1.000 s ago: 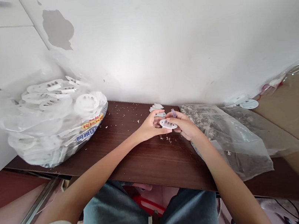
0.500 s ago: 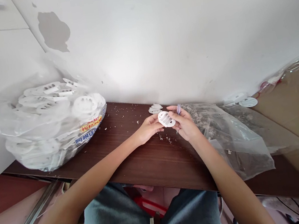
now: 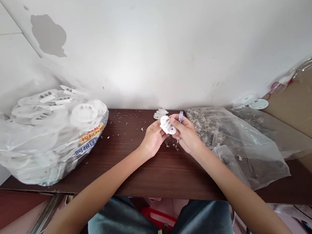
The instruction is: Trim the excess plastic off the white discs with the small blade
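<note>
My left hand (image 3: 153,139) grips a white slotted plastic disc (image 3: 166,125), tilted on edge above the middle of the dark wood table (image 3: 140,170). My right hand (image 3: 187,134) sits against the disc's right side and holds a slim purple-handled tool (image 3: 181,116), probably a small craft knife. Its handle end sticks up past my fingers, and a thin metal tip shows below them. Behind my hands lie a few white plastic pieces (image 3: 160,113). White shavings (image 3: 169,145) are scattered just below the disc.
A large clear bag of white slotted discs (image 3: 45,141) fills the table's left end. A clear bag of grey-white scraps (image 3: 232,140) lies to the right. Loose white discs (image 3: 258,104) and cardboard (image 3: 304,110) are further right, and the wall rises behind.
The disc has turned from facing up to a steeper tilt, and my hands have drawn closer around it. The tool's tip has moved left, and the view has shifted slightly.
</note>
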